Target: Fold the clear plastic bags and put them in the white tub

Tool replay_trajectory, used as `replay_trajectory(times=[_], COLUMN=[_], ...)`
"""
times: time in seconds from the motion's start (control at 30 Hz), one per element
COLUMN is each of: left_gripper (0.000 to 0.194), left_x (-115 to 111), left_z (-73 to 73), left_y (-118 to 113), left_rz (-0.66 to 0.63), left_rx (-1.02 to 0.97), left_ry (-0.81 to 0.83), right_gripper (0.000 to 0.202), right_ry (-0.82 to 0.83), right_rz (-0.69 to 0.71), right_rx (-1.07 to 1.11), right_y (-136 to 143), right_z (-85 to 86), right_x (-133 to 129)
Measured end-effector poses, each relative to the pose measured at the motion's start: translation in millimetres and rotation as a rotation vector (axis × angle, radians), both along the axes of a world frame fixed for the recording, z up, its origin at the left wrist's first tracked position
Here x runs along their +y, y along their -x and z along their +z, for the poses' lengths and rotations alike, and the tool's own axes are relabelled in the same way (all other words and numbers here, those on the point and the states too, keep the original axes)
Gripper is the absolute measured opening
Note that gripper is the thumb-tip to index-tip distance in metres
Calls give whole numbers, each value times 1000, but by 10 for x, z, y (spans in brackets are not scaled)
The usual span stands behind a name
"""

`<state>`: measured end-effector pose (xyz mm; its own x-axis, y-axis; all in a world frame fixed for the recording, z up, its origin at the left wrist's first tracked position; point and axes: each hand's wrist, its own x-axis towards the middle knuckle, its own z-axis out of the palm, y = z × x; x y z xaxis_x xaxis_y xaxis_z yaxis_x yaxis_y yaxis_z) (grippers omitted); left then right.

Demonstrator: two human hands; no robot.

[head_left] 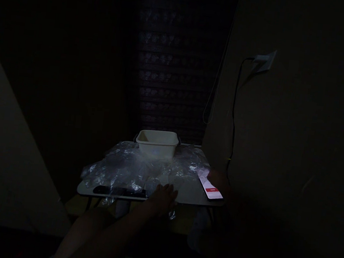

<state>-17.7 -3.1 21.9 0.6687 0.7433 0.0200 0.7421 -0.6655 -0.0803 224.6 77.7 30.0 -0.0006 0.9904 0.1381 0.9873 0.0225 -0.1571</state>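
The scene is very dark. My left hand (pixel 163 199) is at the front edge of a small table, its fingers bent over a sheet of clear crinkled plastic (pixel 117 168). A glinting scrap of the plastic hangs just below that hand. At the table's right side lies a smartphone (pixel 210 188) with a lit pale screen and a red bar. My right hand (pixel 218 179) is over the phone's right side, covering part of the screen; its fingers are mostly lost in shadow. Behind the plastic stands an open white plastic tub (pixel 157 146).
The small folding table (pixel 186 190) has a dark slot (pixel 118 191) along its front edge. A patterned blind (pixel 166 70) hangs behind. On the right wall a cable (pixel 234 119) runs down from an outlet (pixel 264 61). My bare leg (pixel 81 232) is at lower left.
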Motion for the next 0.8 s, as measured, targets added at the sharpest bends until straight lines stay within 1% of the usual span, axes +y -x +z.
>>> replay_trajectory(times=[0.23,0.37,0.5,0.57,0.67,0.8], left_gripper=[41,41,42,42,43,43], left_x=[-43,-52,-37,-21,-3,-16], left_z=[51,25,-23,-47,-64,-41], left_y=[-13,-2,22,19,-5,-53], left_rz=[23,32,12,21,49,10], left_rx=[3,3,-3,-12,-22,-12], left_ry=[6,2,-4,-26,-46,-28], right_gripper=[18,22,18,17,18,20], right_ry=[55,58,73,80,85,91], right_rz=[-46,-41,-33,-31,6,72], right_rx=[-33,-25,8,32,75,135], right_y=[70,96,102,109,136,198], right_z=[5,-14,-38,-36,3,75], right_x=[38,78,97,99,84,35])
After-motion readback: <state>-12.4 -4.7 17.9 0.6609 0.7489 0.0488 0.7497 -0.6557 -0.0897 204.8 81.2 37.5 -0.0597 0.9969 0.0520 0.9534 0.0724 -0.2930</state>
